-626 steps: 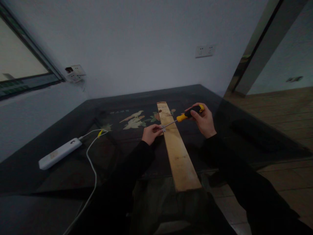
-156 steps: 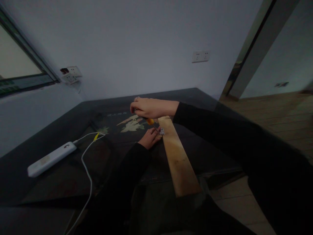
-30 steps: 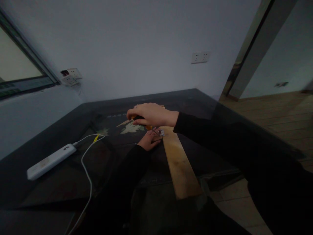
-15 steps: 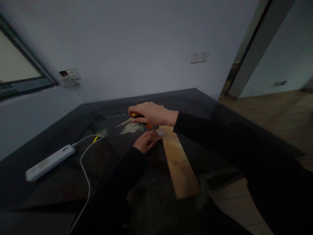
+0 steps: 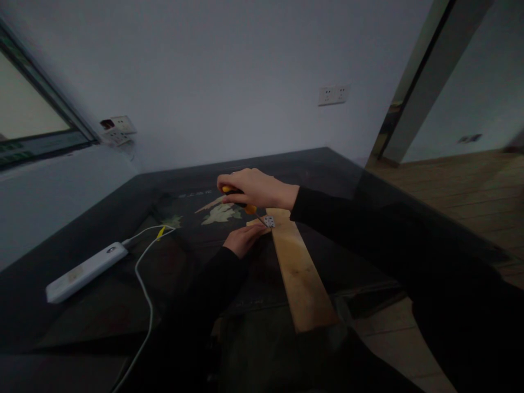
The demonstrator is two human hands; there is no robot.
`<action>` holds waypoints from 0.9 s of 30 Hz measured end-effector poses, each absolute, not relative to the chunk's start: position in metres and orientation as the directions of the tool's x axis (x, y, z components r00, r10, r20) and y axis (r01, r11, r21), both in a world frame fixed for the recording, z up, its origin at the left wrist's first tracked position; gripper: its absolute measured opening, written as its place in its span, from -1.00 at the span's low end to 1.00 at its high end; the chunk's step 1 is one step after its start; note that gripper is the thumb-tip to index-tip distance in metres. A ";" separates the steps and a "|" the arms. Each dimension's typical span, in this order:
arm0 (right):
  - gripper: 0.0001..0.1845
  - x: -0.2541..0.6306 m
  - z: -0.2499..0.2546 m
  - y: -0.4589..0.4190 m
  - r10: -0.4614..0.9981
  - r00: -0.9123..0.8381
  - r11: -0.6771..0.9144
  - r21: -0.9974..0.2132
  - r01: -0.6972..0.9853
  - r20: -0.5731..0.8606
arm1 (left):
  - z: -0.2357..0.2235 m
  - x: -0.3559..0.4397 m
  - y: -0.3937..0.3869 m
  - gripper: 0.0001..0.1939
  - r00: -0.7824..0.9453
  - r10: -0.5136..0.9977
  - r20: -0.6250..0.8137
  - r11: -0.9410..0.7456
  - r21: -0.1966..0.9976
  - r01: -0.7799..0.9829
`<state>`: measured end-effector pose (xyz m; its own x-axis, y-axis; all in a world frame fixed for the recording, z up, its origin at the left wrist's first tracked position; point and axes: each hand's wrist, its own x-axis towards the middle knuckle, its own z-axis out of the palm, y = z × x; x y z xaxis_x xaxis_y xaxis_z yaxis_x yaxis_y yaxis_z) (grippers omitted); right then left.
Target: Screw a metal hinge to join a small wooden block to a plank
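On plank [image 5: 301, 273], screwdriver [image 5: 245, 206] in right hand [image 5: 256, 188], beside hinge [image 5: 269, 221].

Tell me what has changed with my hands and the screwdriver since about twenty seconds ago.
The right hand swung the screwdriver from the plank's right side over to its left, and now grips it from above, tip at the small metal hinge. The left hand slid slightly back along the plank's left edge. Plank, power strip and cable kept their places.

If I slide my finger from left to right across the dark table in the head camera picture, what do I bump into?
White power strip → its white cable → left hand → small metal hinge → wooden plank.
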<state>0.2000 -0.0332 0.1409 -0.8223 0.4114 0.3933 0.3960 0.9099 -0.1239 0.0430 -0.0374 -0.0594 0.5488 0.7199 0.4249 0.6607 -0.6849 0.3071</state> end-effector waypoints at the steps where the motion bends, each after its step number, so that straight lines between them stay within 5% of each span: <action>1: -0.75 0.200 0.141 -0.033 0.416 -0.820 0.908 -0.128 0.399 0.394 | -0.059 0.043 -0.037 -0.66 0.547 0.718 0.430 -0.687 0.315 0.655; 20: -0.77 0.205 0.146 -0.037 0.415 -0.828 0.909 -0.151 0.387 0.377 | -0.061 0.042 -0.036 -0.66 0.566 0.682 0.463 -0.717 0.272 0.642; 27: -0.66 0.223 0.159 -0.041 0.407 -0.767 0.912 -0.181 0.367 0.496 | -0.065 0.041 -0.036 -0.67 0.546 0.694 0.469 -0.701 0.270 0.660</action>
